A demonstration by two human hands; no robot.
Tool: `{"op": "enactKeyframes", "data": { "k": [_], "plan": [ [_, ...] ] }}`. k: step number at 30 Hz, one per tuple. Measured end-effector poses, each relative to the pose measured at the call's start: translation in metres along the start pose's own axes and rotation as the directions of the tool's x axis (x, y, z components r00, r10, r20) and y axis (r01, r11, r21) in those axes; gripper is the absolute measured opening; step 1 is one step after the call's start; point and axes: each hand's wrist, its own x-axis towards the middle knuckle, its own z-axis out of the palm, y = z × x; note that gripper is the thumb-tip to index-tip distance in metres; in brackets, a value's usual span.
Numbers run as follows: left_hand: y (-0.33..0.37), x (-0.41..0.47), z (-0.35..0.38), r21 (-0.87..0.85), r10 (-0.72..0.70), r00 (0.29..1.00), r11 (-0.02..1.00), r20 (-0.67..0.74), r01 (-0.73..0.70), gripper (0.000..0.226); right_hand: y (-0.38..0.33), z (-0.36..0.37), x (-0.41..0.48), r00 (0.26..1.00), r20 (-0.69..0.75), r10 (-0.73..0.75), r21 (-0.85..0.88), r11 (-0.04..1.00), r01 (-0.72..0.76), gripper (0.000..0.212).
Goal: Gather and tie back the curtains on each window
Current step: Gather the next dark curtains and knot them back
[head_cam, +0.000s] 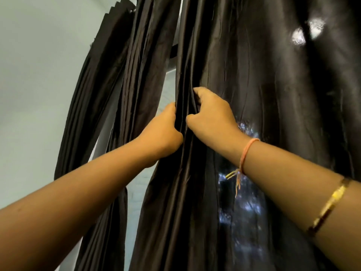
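Gripped at centre frame by the curled left hand (163, 132) and right hand (212, 118), side by side on its leading folds: dark brown glossy pleated fabric curtain (263, 85), likely soft, light, slippery, best bunched fold-by-fold here.

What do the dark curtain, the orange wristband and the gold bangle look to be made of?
Curtain: thin woven fabric, dark brown, slight sheen, fine creases; light shows through in spots. Wristband: orange thread or cord, frayed knotted ends. Bangle: polished metal, gold-coloured, mirror-like glints; real gold cannot be told.
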Motion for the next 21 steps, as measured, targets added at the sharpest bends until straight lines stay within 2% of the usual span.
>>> {"op": "enactKeyframes", "data": {
  "k": [3, 6, 8, 12, 16, 18, 21],
  "plan": [
    [0.010, -0.022, 0.005, -0.028, -0.061, 0.998, 0.998, -0.017, 0.061, 0.046, -0.001, -0.007, -0.017, 0.999, 0.034, 0.008, 0.018, 1.000, -0.009, 0.038],
    [0.012, -0.049, 0.012, 0.066, -0.112, 0.992, 0.991, -0.050, 0.115, 0.043, -0.002, -0.010, -0.037, 0.995, 0.081, 0.055, 0.066, 0.996, -0.061, 0.037],
    [0.012, -0.069, 0.016, 0.121, -0.154, 0.985, 0.979, -0.083, 0.163, 0.039, -0.003, -0.010, -0.052, 0.988, 0.113, 0.104, 0.098, 0.989, -0.115, 0.037],
    [0.010, -0.108, 0.020, 0.107, -0.246, 0.957, 0.959, -0.153, 0.263, 0.029, -0.001, -0.005, -0.086, 0.951, 0.217, 0.222, 0.123, 0.960, -0.252, 0.033],
    [0.010, -0.140, 0.020, 0.114, -0.263, 0.934, 0.948, -0.242, 0.296, 0.025, 0.006, -0.008, -0.117, 0.868, 0.362, 0.340, 0.039, 0.925, -0.379, 0.020],
    [0.007, -0.148, 0.019, 0.113, -0.267, 0.918, 0.944, -0.293, 0.310, 0.023, 0.007, -0.012, -0.130, 0.828, 0.412, 0.380, -0.039, 0.915, -0.401, 0.021],
    [0.001, -0.156, 0.019, 0.165, -0.211, 0.924, 0.948, -0.319, 0.273, 0.025, 0.004, -0.019, -0.144, 0.858, 0.379, 0.346, -0.104, 0.938, -0.332, 0.027]
  ]
}}
